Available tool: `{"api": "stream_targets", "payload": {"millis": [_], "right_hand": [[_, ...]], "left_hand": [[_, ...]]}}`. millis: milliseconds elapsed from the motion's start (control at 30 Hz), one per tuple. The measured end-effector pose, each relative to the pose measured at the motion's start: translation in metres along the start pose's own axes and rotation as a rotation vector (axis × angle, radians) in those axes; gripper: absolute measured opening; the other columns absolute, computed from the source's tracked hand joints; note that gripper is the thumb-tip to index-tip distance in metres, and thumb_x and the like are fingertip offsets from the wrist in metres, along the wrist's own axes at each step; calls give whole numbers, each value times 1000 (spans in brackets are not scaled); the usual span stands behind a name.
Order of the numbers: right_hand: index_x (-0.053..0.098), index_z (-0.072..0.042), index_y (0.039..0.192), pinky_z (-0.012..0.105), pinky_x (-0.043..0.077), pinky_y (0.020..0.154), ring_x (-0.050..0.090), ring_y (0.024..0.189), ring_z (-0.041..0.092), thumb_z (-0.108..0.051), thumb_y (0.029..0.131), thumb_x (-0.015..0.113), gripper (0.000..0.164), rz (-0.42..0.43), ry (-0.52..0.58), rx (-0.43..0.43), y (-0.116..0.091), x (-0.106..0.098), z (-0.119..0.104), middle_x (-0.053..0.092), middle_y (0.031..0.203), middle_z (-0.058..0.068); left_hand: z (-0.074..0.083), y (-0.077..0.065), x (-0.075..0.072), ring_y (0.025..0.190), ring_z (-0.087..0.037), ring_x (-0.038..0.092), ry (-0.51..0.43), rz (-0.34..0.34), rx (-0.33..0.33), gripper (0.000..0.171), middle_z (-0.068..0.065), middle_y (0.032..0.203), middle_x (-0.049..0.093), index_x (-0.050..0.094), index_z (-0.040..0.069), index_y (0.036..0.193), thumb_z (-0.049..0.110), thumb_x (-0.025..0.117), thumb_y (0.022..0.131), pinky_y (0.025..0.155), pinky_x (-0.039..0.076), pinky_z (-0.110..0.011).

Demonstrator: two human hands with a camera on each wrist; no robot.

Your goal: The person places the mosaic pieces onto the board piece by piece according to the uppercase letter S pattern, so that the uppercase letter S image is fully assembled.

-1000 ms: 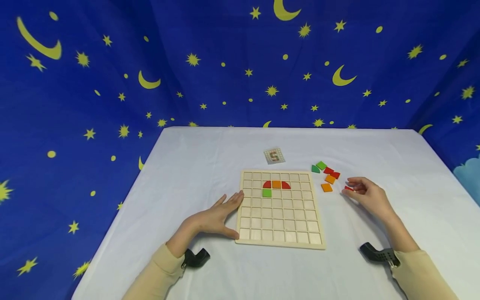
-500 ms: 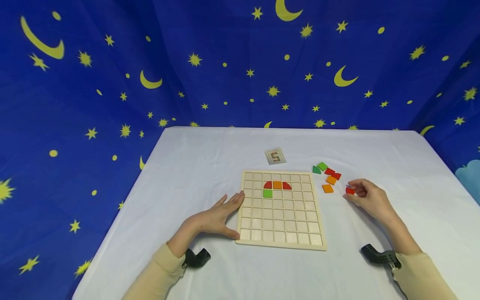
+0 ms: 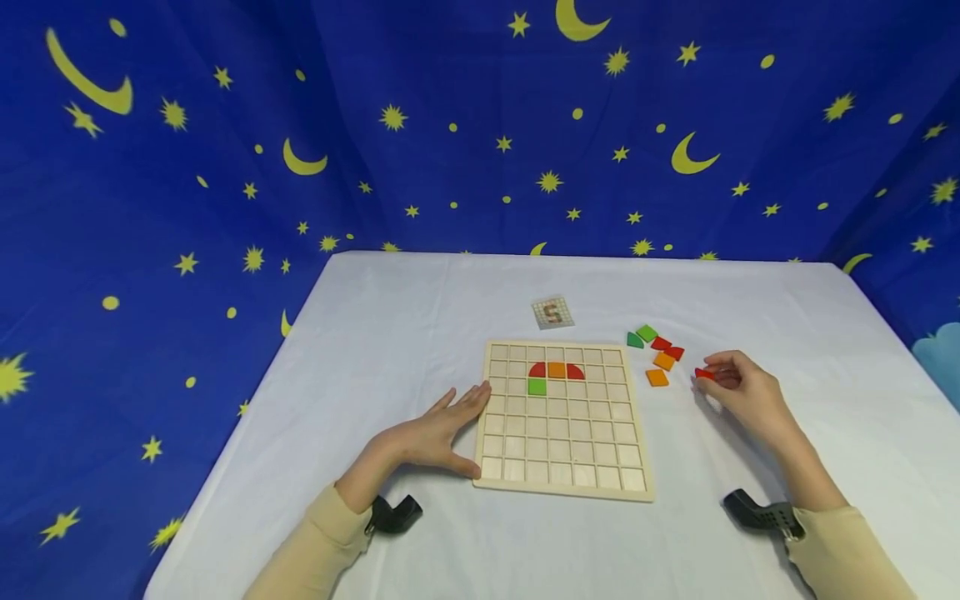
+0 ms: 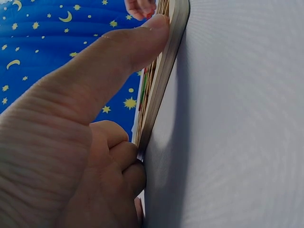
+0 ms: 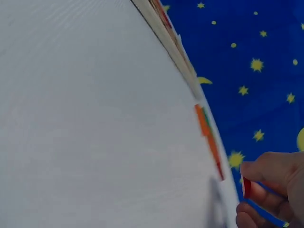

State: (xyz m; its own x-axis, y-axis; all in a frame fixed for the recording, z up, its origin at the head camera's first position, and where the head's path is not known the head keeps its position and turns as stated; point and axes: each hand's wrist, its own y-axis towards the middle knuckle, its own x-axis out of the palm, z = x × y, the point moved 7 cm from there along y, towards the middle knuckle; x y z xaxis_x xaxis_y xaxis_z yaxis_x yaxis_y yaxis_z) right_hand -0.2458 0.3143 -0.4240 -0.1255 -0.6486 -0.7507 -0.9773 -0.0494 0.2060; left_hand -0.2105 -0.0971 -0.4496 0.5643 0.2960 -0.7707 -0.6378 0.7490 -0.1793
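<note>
My left hand [image 3: 435,435] rests against the left edge of a wooden grid board [image 3: 558,429], thumb and fingers spread along its rim. To the right of the board, my right hand [image 3: 750,396] pinches a red tile [image 3: 703,374] between thumb and fingers, raised over the cloth. In the right wrist view the red tile [image 5: 246,188] shows edge-on under the thumb. Set in the board's upper cells are an orange square [image 3: 556,370] with a red quarter-round tile on either side, and a green square [image 3: 537,387] below the left red one.
Beyond the board lies a small pattern card [image 3: 552,312] with an S-shaped figure. Loose tiles lie right of the board: a green square [image 3: 647,332], a dark green quarter-round [image 3: 635,340], red pieces [image 3: 661,343] and orange squares [image 3: 657,378]. A blue star-patterned curtain [image 3: 450,125] surrounds the white table.
The red tile has been turned about in my right hand's fingertips, and that hand has shifted slightly. My left hand keeps its place at the board's edge.
</note>
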Motion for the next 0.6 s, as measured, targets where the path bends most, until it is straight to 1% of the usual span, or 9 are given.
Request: {"api": "stream_targets", "payload": {"millis": [67, 133, 167, 300, 367, 400, 467, 533, 600], "right_hand": [[54, 7, 114, 4, 42, 66, 52, 79, -4, -12, 87, 69, 36, 6, 39, 9, 1, -5, -5, 61, 100, 22], [53, 4, 115, 3, 43, 67, 52, 77, -9, -17, 88, 68, 37, 35, 39, -11, 6, -8, 2, 61, 99, 17], [53, 4, 116, 6, 45, 67, 55, 78, -5, -20, 88, 68, 39, 35, 49, -4, 8, -10, 4, 60, 100, 18], [54, -6, 115, 11, 48, 66, 61, 81, 5, -32, 87, 69, 41, 82, 36, -38, 20, -9, 22, 61, 100, 7], [52, -7, 115, 9, 48, 68, 61, 84, 9, -30, 86, 70, 40, 78, 55, -28, 22, -9, 11, 60, 102, 7], [52, -9, 114, 6, 45, 67, 59, 83, 5, -30, 86, 70, 39, 86, 55, -30, 23, -7, 5, 60, 101, 5], [50, -5, 115, 6, 45, 69, 59, 85, 10, -23, 86, 71, 39, 57, 93, -44, 21, -6, -22, 59, 102, 10], [49, -3, 114, 5, 44, 70, 59, 84, 8, -18, 86, 71, 38, 44, 99, -77, 20, -3, -50, 60, 101, 12], [49, 0, 112, 6, 45, 69, 59, 83, 7, -11, 85, 71, 37, 16, 127, -142, 20, 1, -76, 61, 99, 15]], "left_hand": [[0, -1, 1, 142, -19, -1, 5, -4, -7, 114, -8, 157, -4, 2, 1, 150, 45, 76, 76, 113, -4, -39], [0, -1, 1, 142, -19, -2, 7, -9, -6, 113, -8, 157, -4, 2, 1, 150, 45, 76, 77, 113, -4, -39], [0, -1, 0, 142, -19, -2, 11, -12, -8, 113, -8, 157, -4, 1, 1, 150, 45, 75, 77, 113, -4, -39], [0, 0, 0, 142, -21, -1, 17, -13, -6, 113, -9, 157, -3, 1, 1, 150, 45, 75, 77, 113, -4, -40], [1, 0, -1, 143, -21, -1, 19, -11, -8, 114, -10, 157, -3, 1, 0, 150, 45, 76, 77, 113, -5, -40], [1, 1, -1, 143, -21, -1, 18, -11, -10, 114, -9, 157, -3, 1, 1, 150, 45, 76, 76, 113, -5, -39], [0, 1, -1, 142, -20, -1, 18, -13, -14, 114, -9, 157, -3, 1, 1, 150, 45, 76, 76, 113, -5, -39], [0, 1, -1, 142, -20, -1, 17, -11, -15, 114, -9, 157, -3, 1, 1, 150, 45, 76, 76, 113, -5, -39], [0, 1, -1, 143, -20, 0, 13, -11, -15, 114, -9, 157, -2, 1, 1, 150, 44, 77, 76, 113, -5, -39]]}}
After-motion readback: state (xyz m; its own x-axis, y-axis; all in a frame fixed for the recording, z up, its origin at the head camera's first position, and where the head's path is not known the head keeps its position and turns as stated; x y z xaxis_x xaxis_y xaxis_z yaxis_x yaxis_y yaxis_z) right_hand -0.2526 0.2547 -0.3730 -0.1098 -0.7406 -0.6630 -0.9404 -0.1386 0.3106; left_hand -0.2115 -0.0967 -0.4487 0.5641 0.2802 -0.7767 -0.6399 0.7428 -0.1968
